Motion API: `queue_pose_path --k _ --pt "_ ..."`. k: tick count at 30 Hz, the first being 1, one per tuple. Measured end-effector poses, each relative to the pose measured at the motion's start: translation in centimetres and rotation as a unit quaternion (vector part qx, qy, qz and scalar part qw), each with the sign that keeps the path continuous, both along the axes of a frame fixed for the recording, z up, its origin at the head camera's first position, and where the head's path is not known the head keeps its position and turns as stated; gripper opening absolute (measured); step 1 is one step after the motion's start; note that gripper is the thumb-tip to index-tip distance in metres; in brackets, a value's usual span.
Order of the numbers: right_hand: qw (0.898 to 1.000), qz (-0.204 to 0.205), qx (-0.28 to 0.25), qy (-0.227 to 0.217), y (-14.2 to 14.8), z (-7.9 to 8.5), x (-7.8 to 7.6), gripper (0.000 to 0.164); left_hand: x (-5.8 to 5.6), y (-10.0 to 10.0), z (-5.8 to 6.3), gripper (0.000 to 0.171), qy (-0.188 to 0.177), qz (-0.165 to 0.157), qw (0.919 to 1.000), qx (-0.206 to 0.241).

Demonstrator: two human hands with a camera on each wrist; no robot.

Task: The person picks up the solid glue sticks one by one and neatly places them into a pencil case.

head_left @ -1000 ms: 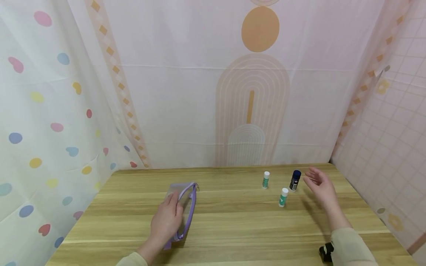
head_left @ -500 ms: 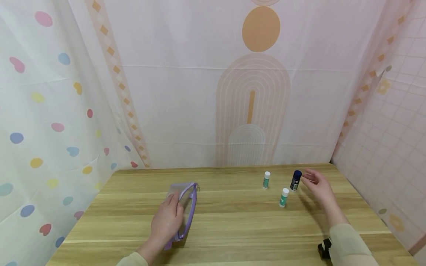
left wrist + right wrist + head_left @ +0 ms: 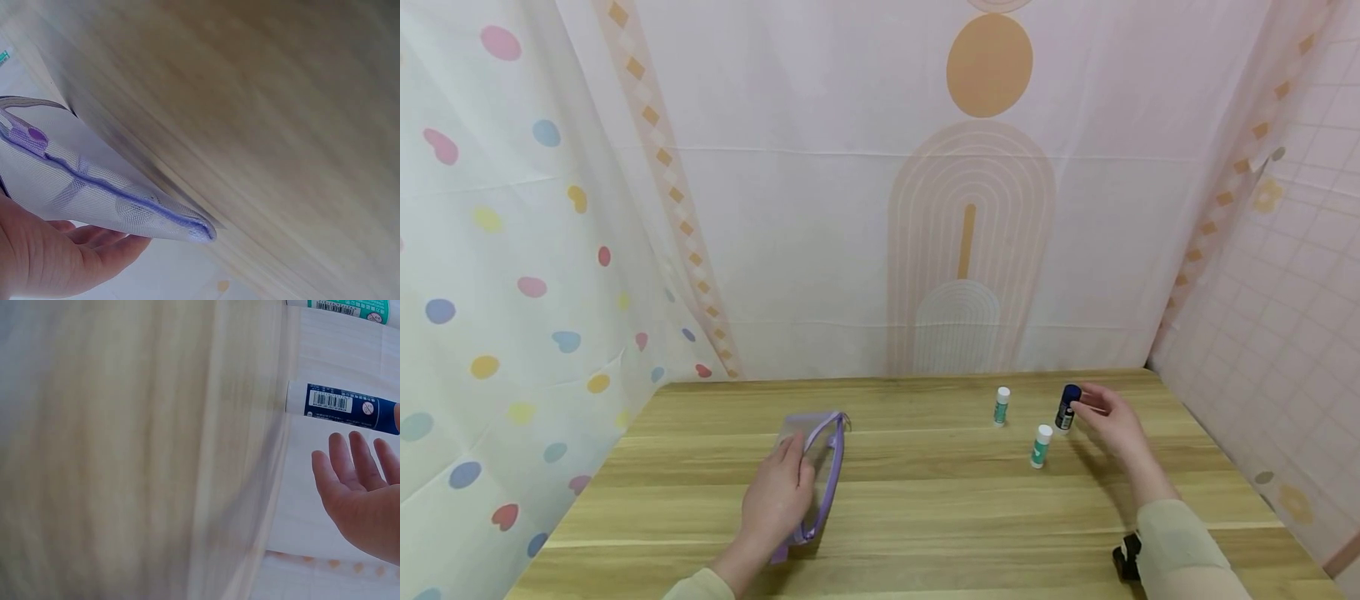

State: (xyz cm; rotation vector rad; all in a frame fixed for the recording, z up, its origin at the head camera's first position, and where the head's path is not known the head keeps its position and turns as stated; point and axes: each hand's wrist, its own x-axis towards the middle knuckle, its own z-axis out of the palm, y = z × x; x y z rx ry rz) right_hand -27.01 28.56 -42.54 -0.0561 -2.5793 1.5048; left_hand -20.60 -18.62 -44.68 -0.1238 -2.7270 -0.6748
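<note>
Four R fingers (image 3: 340, 459) loosely spread nr navy tube (image 3: 344, 404); L fingers (image 3: 122, 253) grip pouch (image 3: 103, 190).

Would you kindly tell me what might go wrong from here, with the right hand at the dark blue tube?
The dark blue tube stands upright on a small base, so an off-centre touch from the right hand might tip it. The front green-labelled tube stands close by and could be knocked in passing. The mesh pouch looks soft, so its opening might sag if the left hand loosened.
</note>
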Motion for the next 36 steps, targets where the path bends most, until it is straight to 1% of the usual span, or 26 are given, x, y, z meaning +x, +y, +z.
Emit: queue_pose_path --k 4,11,25,36 --pt "1.000 -0.002 -0.004 -0.005 -0.14 -0.04 -0.07 0.056 -0.07 -0.02 -0.08 0.047 0.000 0.002 1.0000 -0.001" --pt "1.000 -0.002 0.012 -0.002 -0.17 -0.17 -0.39 0.055 -0.05 -0.02 -0.10 0.047 0.002 0.000 1.0000 0.000" --pt "1.000 -0.001 0.024 0.006 -0.25 -0.44 -0.84 0.050 0.01 0.02 -0.05 0.046 0.011 -0.001 0.9999 0.002" --pt "1.000 0.001 0.014 -0.003 -0.24 -0.40 -0.55 0.047 0.03 -0.02 0.00 0.046 0.005 -0.001 1.0000 0.000"
